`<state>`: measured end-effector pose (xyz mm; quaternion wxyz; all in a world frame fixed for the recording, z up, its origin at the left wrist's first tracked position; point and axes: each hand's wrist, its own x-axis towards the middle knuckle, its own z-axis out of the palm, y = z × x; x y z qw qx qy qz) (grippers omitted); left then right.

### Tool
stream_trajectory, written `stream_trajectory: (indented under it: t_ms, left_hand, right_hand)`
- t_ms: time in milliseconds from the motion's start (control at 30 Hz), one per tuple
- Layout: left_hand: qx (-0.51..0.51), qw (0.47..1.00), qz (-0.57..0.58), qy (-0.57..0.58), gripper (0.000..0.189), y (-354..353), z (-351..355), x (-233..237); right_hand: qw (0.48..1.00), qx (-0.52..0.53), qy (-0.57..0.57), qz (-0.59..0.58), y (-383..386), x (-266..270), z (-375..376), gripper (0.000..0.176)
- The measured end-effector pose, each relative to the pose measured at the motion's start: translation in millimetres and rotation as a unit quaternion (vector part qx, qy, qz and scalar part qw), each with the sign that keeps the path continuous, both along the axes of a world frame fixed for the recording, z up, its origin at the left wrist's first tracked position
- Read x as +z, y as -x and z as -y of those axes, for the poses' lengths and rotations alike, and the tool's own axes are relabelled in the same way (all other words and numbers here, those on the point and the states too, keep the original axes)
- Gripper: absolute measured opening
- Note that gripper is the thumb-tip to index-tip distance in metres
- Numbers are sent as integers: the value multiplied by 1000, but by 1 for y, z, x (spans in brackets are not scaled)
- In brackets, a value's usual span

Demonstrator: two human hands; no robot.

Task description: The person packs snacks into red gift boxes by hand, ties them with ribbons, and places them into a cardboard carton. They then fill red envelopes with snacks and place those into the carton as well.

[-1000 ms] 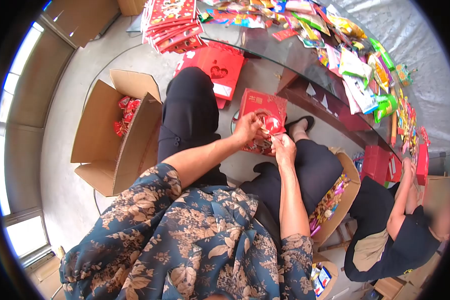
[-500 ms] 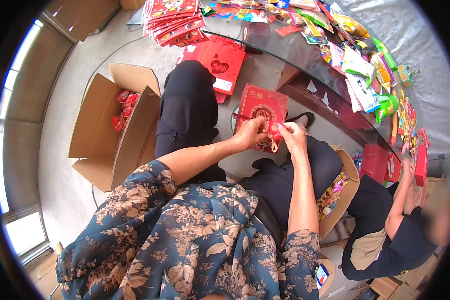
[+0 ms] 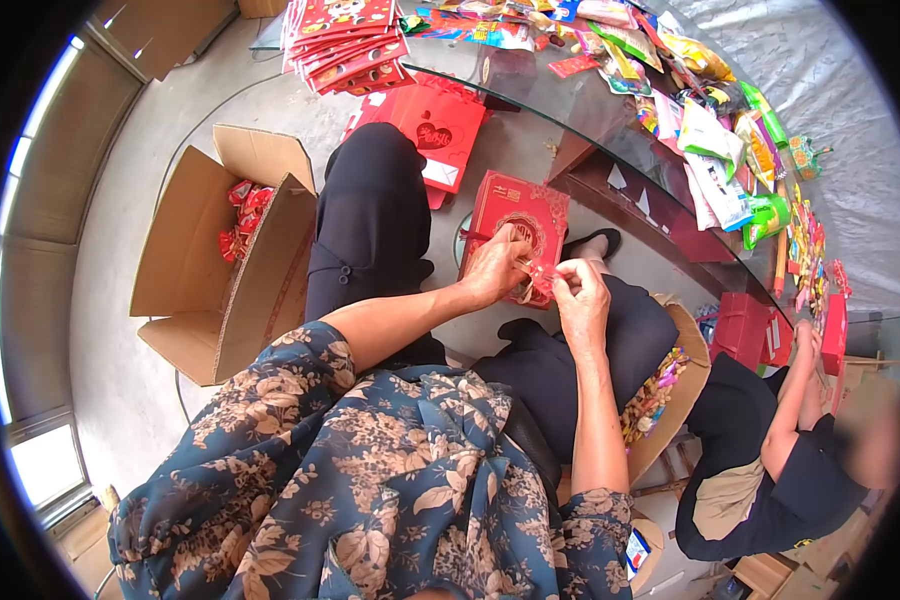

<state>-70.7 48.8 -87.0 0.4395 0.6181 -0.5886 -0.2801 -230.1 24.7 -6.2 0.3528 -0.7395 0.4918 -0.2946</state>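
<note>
Two hands, left [image 3: 498,268] and right [image 3: 582,300], pinch a small red packet [image 3: 541,281] over the patterned red box [image 3: 515,215] — likely light, crinkly and soft (its contents are hidden), so best taken by its gathered edges — fingertips narrow, barely squeezing.

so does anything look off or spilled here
Nothing looks plainly spilled or damaged. Only the red stack is askew, its layers fanned unevenly, and snack packets lie jumbled on the glass table.

Both forearms reach forward, left hand [image 3: 496,268] and right hand [image 3: 581,300] pinching close together.
</note>
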Motion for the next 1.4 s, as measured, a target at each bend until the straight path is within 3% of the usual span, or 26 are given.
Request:
stream_trajectory:
  t_ms: [100, 133, 233, 267, 367, 400, 533, 633, 667, 733, 767, 833, 867, 900, 1033, 1067, 1133, 1167, 1267, 1300, 1400]
  left_hand:
    - [16, 999, -8, 27, 17, 0, -3, 8]
    - [12, 1000, -8, 15, 17, -1, -2, 11]
    - [11, 1000, -8, -13, 18, -6, 0, 15]
    - [14, 1000, -8, -17, 19, -6, 0, 12]
    - [19, 1000, -1, 11, 20, -5, 5, 6]
    - [24, 999, 4, 25, 20, -6, 7, 3]
    - [31, 999, -18, 39, 21, -8, 5, 7]
    - [35, 988, -72, 131, 23, -6, 11, 12]
    - [33, 995, -86, 46, 25, -7, 10, 19]
    - [43, 992, -93, 77, 23, -18, 11, 35]
    - [52, 990, -86, 101, 23, -24, 15, 40]
    - [66, 976, -159, 135, 23, -39, 21, 61]
    - [68, 984, -100, 130, 28, -58, 19, 77]
    - [71, 983, -116, 126, 25, -73, 17, 103]
    - [88, 928, -297, 208, 19, -148, -2, 163]
    - [105, 918, -281, 259, 18, -169, -12, 179]
    - [193, 925, -140, 296, 19, -222, -34, 188]
    - [193, 917, -169, 307, 19, -246, -45, 189]
    - [291, 907, -78, 293, 19, -301, -95, 199]
    - [308, 903, -99, 284, 19, -313, -110, 199]
    - [419, 888, -3, 189, 17, -348, -159, 171]
  right_hand:
    - [989, -48, 142, -16, -5, 14, -2, 11]
    - [990, -42, 134, 14, -4, 18, -3, 13]
    - [975, 10, 223, 7, -7, 23, -4, 16]
    - [979, 24, 202, 0, -9, 23, -6, 19]
    - [954, 101, 267, -86, -15, 23, -8, 14]
    - [952, 131, 261, -89, -17, 22, -10, 13]
    - [963, 90, 248, -62, -16, 25, -5, 15]
    - [957, 147, 245, -40, -13, 28, -4, 14]
    - [966, 139, 217, -24, -11, 35, -4, 13]
    - [988, 45, 148, 20, -7, 43, -1, 14]
    - [974, 29, 226, -20, -2, 45, 7, 16]
    - [986, -26, 162, 6, 11, 38, 15, 17]
    - [987, -32, 156, -22, 15, 38, 18, 18]
    - [992, -50, 114, -7, 22, 34, 21, 19]
    - [996, -26, 87, 20, 42, 8, 29, 22]
    - [997, -33, 55, 37, 42, 3, 28, 23]
    - [998, -31, 18, 55, 45, -10, 28, 23]
    - [998, -34, 0, 61, 47, -17, 31, 24]
    - [994, -58, -47, 76, 52, -16, 34, 26]
    - [993, -67, -54, 77, 57, -14, 37, 29]
    - [991, -107, -49, 58, 79, -2, 54, 33]
